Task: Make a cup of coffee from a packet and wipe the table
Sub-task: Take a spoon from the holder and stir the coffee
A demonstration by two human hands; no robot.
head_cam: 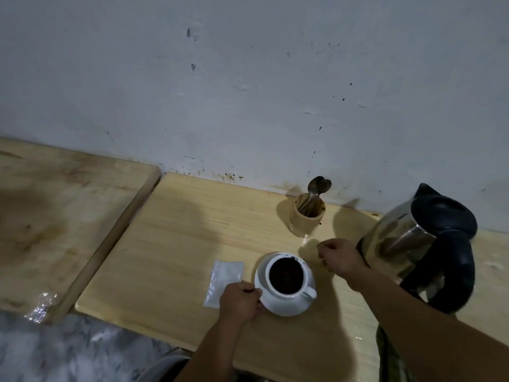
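A white cup (pixel 301 288) full of dark coffee stands on a white saucer (pixel 286 308) on the wooden table (pixel 179 257). My left hand (pixel 241 300) grips the saucer's left rim. My right hand (pixel 340 257) hovers to the right of the cup with its fingers loosely curled, and I cannot tell whether it pinches something small. A white packet (pixel 223 279) lies flat just left of the saucer, partly under my left hand.
A steel kettle (pixel 413 238) with a black lid and handle stands at the right. A wooden holder (pixel 308 216) with spoons sits near the wall. A second wooden board (pixel 55 216) lies at the left, with crumpled plastic (pixel 41 306) on its near edge.
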